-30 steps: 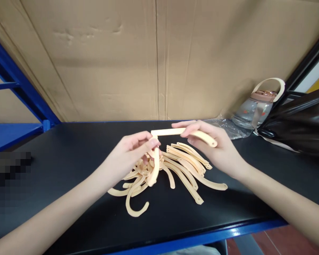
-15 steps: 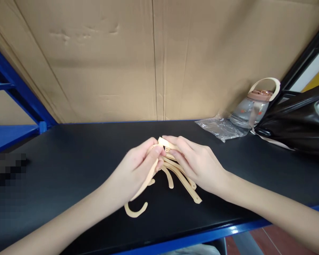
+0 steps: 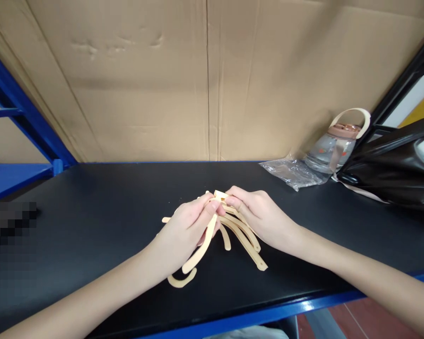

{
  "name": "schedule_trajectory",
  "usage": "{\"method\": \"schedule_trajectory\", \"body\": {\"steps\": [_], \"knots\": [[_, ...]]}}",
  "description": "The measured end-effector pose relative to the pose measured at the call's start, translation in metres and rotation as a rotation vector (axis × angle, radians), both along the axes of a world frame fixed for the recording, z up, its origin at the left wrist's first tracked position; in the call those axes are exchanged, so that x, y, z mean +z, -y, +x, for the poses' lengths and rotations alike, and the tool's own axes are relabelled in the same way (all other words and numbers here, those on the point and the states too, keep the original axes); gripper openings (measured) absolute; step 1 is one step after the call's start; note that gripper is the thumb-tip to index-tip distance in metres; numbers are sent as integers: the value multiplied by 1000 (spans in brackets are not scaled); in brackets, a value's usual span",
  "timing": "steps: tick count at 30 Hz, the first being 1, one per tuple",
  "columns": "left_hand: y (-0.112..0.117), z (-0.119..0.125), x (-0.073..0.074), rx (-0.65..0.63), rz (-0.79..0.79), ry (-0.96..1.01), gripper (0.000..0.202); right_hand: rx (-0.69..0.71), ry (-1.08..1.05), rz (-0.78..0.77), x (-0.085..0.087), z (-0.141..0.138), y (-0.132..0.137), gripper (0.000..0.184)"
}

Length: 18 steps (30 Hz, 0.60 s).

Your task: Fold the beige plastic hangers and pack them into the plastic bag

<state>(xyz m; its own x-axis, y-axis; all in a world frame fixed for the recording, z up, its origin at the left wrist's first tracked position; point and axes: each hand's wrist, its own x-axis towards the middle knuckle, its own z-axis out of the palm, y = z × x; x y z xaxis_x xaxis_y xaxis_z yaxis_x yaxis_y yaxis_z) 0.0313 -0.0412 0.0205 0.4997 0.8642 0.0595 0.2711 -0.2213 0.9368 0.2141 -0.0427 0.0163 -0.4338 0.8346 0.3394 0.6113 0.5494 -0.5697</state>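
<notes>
Over the middle of the black table (image 3: 120, 212), you have both hands close together, fingertips nearly meeting above a loose spread of cream strips (image 3: 245, 245). Your left hand (image 3: 194, 221) pinches a curved strip (image 3: 199, 254) between thumb and fingers; its long part slants down toward you, its free end showing just above a hook (image 3: 182, 283) that lies on the table. Your right hand (image 3: 257, 207) has its grip closed too, thumb and fingers pinching a second strip (image 3: 221, 194), whose pale end points across to your left fingertips. The ends of the two pieces appear to touch there (your own fingers cover most of the spot), so you cannot fairly tell from this view whether they are joined.

Under your hands, several of the strips fan out toward you and to the right, partly overlapping, with small holes visible near the ends of the longer ones. A shorter bent piece (image 3: 226, 238) lies left of these, its rounded end nearest you. Other bits peek out from behind your left hand.

Farther back on the right, a clear wrapper (image 3: 293, 172) lies flat beside a bottle (image 3: 334, 148) with a brown lid and a looped handle. Next to that sits a shiny black bag (image 3: 399, 160). Cardboard (image 3: 144, 94) stands along the back, and a blue frame (image 3: 23, 96) rises at the left.
</notes>
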Motion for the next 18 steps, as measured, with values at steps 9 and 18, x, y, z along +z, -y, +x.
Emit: {"method": "schedule_trajectory", "body": {"steps": [9, 18], "knots": [[2, 3, 0, 50, 179, -178, 30, 75, -196, -224, 5, 2, 2, 35], [9, 10, 10, 43, -10, 9, 37, -114, 398, 542, 3, 7, -4, 28]]}}
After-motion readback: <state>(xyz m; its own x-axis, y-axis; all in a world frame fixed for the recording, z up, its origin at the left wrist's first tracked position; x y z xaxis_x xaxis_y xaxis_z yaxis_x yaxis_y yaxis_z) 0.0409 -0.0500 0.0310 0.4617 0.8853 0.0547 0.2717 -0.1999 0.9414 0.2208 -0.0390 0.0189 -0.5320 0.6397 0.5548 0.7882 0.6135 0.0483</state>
